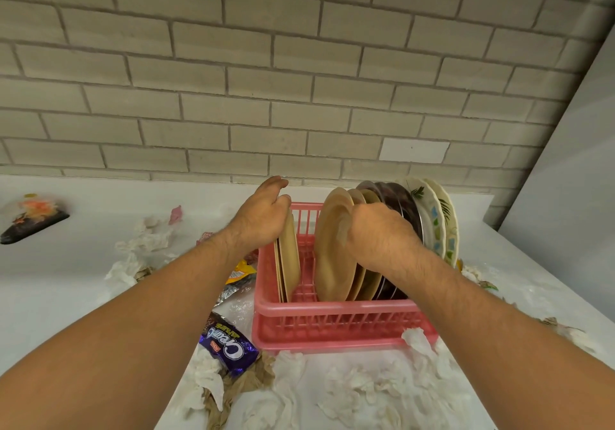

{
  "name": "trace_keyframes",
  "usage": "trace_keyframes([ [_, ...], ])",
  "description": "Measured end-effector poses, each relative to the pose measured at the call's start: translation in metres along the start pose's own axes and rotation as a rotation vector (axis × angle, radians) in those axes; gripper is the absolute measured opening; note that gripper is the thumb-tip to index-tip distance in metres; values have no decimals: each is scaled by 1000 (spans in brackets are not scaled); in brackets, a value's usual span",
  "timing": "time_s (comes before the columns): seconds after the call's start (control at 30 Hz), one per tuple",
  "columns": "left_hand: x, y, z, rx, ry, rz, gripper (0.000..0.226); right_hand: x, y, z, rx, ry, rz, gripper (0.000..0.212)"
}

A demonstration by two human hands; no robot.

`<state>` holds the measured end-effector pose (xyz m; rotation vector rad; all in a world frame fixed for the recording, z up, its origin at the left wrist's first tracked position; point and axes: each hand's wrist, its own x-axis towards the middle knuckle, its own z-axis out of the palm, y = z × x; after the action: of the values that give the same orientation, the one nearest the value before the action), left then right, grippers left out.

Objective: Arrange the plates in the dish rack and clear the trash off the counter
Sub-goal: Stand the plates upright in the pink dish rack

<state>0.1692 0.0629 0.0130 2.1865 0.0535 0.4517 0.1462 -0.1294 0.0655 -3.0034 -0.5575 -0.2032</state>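
Observation:
A pink plastic dish rack [332, 316] stands on the white counter. My left hand [263, 213] holds the top edge of two upright tan plates [289, 256] at the rack's left end. My right hand [376, 233] grips the rims of several tan plates [332, 246] standing in the middle. Behind them stand dark plates [404, 206] and white flowered plates [436, 223] at the right end. Crumpled white tissues [366, 393] and a purple snack wrapper [229, 346] lie in front of the rack.
More tissues [143, 243] and wrappers [238, 280] litter the counter left of the rack. A black tray with food scraps [31, 220] sits at the far left. A tiled wall runs behind, and a grey panel [565, 163] closes the right side.

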Motion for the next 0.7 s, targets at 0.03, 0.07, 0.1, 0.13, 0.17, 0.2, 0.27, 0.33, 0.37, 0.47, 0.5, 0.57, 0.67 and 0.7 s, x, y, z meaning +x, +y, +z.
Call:
trace_keyframes([
  [0.03, 0, 0, 0, -1, -2, -1, 46, -1, 0, 1, -11, 7, 1, 22],
  [0.07, 0, 0, 0, -1, -4, -2, 46, -2, 0, 1, -17, 13, 6, 20],
  [0.1, 0, 1, 0, 0, -4, -4, 46, -2, -1, 2, -18, 16, 12, 18],
  [0.13, 0, 1, 1, 2, -5, -4, 46, -3, -1, 2, -17, 14, 15, 18],
  [0.17, 0, 1, 1, 3, -5, -5, 46, -4, -1, 2, -16, 11, 16, 19],
  [0.2, -1, 1, 1, 0, -3, -6, 46, -4, 0, 2, -12, 8, 17, 21],
  [0.27, -1, 2, 1, -17, 3, -11, 46, -3, 1, 1, 12, 2, 30, 24],
  [0.33, -1, 2, 1, -49, 8, -21, 45, -3, 4, 1, 47, -3, 50, 21],
  [0.37, -2, 2, 0, -70, 10, -25, 44, -3, 6, 0, 61, -4, 54, 20],
  [0.47, -2, 3, -2, -152, 2, -36, 40, -2, 8, -1, 76, 17, 52, 27],
  [0.5, -3, 4, -3, -177, -5, -42, 40, -1, 9, -1, 76, 43, 45, 29],
  [0.57, -3, 4, -6, -229, -31, -64, 39, 1, 7, -1, 82, 126, 13, 30],
  [0.67, -1, 4, -11, -291, -79, -81, 40, 0, -2, 2, 181, 227, -89, 34],
  [0.7, 0, 4, -13, -296, -89, -83, 42, 0, -7, 5, 235, 216, -131, 37],
])
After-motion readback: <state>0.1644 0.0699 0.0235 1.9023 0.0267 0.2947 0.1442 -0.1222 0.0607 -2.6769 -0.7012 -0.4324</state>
